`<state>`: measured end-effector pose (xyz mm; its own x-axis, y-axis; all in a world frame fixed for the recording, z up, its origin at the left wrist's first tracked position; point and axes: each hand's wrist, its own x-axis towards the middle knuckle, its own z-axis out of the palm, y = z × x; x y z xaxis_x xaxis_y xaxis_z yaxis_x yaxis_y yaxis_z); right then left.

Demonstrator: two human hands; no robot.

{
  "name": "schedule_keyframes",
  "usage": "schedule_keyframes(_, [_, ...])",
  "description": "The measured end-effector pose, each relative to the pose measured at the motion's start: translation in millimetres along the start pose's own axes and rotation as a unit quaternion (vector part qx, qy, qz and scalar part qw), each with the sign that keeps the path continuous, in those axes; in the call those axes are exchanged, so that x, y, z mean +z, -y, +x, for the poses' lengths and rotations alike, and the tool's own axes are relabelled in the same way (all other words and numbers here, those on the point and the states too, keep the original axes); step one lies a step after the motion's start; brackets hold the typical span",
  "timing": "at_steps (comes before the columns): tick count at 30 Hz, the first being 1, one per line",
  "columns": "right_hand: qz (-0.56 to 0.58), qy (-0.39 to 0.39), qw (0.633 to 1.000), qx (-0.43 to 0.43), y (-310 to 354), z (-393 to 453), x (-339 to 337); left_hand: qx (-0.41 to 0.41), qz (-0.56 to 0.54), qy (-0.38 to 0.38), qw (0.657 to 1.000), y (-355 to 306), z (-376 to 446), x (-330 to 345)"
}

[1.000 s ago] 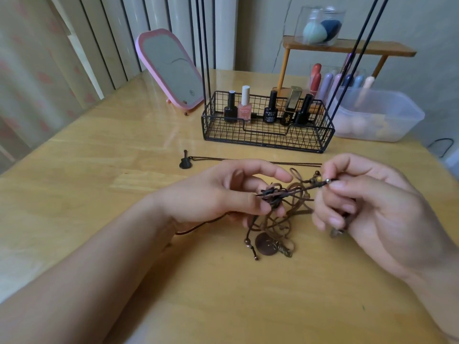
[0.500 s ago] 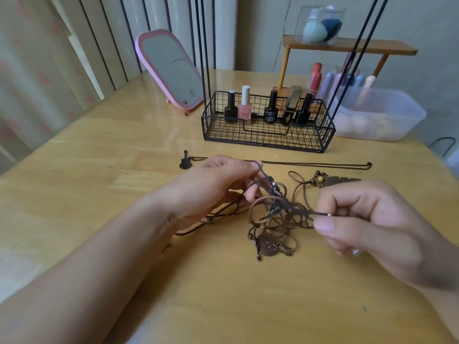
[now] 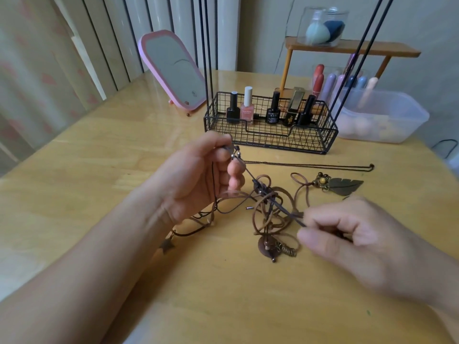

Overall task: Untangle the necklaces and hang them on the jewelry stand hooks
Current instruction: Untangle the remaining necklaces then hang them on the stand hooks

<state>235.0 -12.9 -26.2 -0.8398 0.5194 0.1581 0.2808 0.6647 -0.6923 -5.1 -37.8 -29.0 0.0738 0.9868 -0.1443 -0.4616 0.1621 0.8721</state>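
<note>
- Worktop: wooden, carries everything. Nothing hung yet as far as the view shows – the hooks themselves are out of frame.
- Jewelry stand: black wire basket base w/ thin black rods rising out the top of view, at the back-centre of the worktop. Nail polish bottles stand in the basket. No cord on the rods where visible.
- Left hand: raised a bit above the worktop, thumb & forefinger pinching a beaded cord end; other fingers loosely curled.
- Right hand: low, near the front-right, thumb & forefinger pinching the other end of the same dark cord, drawing it taut across the knot.
- Tangle of necklaces: brown cords looped over each other between the 2 hands, resting on the worktop; round pendant & coil charm at its near edge. Still knotted – most of the work is left.
- Feather pendant: lies right of the tangle, its cord loop runs back into the mess, so not free.
- Thin dark chain: lies straight, just in front of the basket, apart from the knot – looks already separated, not hung.
- Judgement: early stage; approx. one piece freed, rest to be untangled, then all to be hung.
</note>
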Motion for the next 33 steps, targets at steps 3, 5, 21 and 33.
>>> schedule_keyframes(3, [-0.102, 0.037, 0.994, -0.003, 1.4, -0.4, 5.3, 0.038, -0.023, -0.015, 0.999, -0.8, 1.2, 1.3])
schedule_keyframes(5, [-0.170, 0.048, 0.984, -0.022, 3.9, -0.7, 10.2, 0.065, -0.050, -0.037, 0.996, -2.2, 1.6, 2.3])
schedule_keyframes(21, [-0.272, -0.012, 0.957, 0.095, 4.0, -2.1, 10.6, 0.042, 0.169, -0.279, 0.944, -23.2, 5.4, -30.7])
schedule_keyframes(33, [-0.227, -0.058, 0.964, 0.126, -0.9, 1.0, 8.3, 0.267, 0.586, 0.111, 0.757, 0.6, -18.4, 6.5])
